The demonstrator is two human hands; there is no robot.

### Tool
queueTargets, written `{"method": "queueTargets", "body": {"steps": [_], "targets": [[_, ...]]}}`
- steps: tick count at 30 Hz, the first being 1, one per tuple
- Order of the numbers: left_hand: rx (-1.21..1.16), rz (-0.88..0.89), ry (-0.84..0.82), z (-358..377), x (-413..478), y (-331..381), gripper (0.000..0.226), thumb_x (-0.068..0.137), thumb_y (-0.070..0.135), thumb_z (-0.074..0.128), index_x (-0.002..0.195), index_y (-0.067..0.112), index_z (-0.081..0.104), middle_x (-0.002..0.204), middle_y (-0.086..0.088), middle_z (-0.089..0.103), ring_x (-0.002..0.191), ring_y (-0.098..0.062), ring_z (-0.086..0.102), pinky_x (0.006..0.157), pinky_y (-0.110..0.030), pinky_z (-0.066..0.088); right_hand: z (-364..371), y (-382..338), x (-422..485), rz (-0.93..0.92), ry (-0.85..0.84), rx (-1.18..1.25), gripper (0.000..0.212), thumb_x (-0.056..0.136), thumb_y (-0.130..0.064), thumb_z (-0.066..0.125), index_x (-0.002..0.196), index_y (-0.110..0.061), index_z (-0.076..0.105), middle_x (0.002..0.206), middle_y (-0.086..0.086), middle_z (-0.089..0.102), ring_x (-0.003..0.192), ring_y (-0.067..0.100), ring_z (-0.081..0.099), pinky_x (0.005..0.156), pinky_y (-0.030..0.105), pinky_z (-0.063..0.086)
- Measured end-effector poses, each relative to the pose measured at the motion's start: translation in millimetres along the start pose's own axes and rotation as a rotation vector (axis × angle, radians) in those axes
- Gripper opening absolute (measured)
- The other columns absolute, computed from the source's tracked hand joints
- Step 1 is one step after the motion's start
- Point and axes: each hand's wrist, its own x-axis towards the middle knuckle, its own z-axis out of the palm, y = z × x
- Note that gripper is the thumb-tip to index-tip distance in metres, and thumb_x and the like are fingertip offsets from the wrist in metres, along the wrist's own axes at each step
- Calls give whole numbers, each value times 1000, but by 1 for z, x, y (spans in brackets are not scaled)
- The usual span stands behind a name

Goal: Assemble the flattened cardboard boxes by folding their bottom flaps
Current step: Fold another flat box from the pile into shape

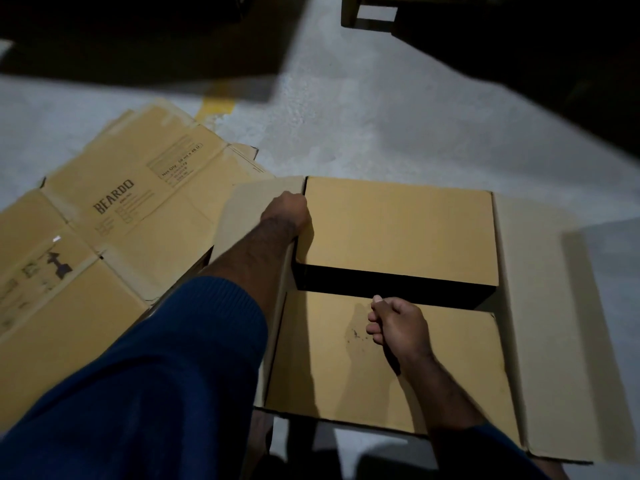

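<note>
**Two Flaps In, Two Flaps Out**

The box (346, 393) in front of you sits on the grey floor (381, 116), low in the middle of the view, with its flaps turned up toward you. It is plain tan cardboard. The far flap (398, 220) and the near flap (311, 348) are folded inward, with a dark gap (391, 282) between their edges. The left side flap (242, 209) and the right side flap (540, 306) are spread outward, showing their paler inner faces. A few dark smudges (353, 336) mark the near flap.

Your left hand (287, 213) is at the far left corner, where the left side flap meets the far flap. Its fingers curl down out of sight, so you cannot tell whether they grip the cardboard. Your right hand (401, 327) rests on the near flap, its fingers curled into a fist with nothing seen inside it and its thumb tip at the edge of the gap. A blue sleeve (156, 375) covers your left arm up to the forearm.

Just to the left, a stack of flattened boxes (104, 289) lies on the floor, touching the left side flap. The top sheet reads "BEARDO" (113, 196) and "Net Qty 50 ml x 48 U" (180, 161). It also carries an upward arrow symbol (57, 263). The smaller print is too blurred to read.
</note>
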Motion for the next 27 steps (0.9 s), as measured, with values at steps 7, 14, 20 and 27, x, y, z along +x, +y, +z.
{"method": "queueTargets", "body": {"steps": [7, 14, 20, 27], "targets": [[-257, -100, 141, -4, -42, 5, 30, 99, 31, 50, 113, 8, 64, 112, -18, 64, 102, -40, 63, 75, -37, 46, -8, -33, 7, -319, -56, -739, 29, 100, -32, 62, 125, -19, 67, 124, 4, 60, 106, 23, 62, 89, 32, 49], [-255, 121, -73, -15, -113, 30, 20, 91, 28, 56, 97, 11, 64, 107, -15, 65, 99, -35, 62, 79, -38, 52, -27, -75, -20, -253, -202, -1154, 35, 93, -42, 54, 124, -28, 65, 120, 2, 66, 116, 28, 57, 94, 42, 55], [-267, 121, -191, -55, -177, 31, 26, 93, 31, 61, 91, 6, 68, 98, -13, 68, 89, -29, 63, 69, -31, 47, -56, -126, -78, -369, -227, -1095, 29, 95, -38, 63, 71, -21, 68, 81, -1, 71, 78, 22, 67, 68, 35, 57], [-368, 38, -398, -84, -285, 20, 29, 104, 23, 55, 109, -3, 67, 83, -8, 67, 56, -13, 57, 33, -18, 39, -101, -125, -156, 27, -602, -871, 22, 98, -26, 69, 95, -5, 77, 84, 6, 74, 61, 17, 58, 52, 23, 43]]}}
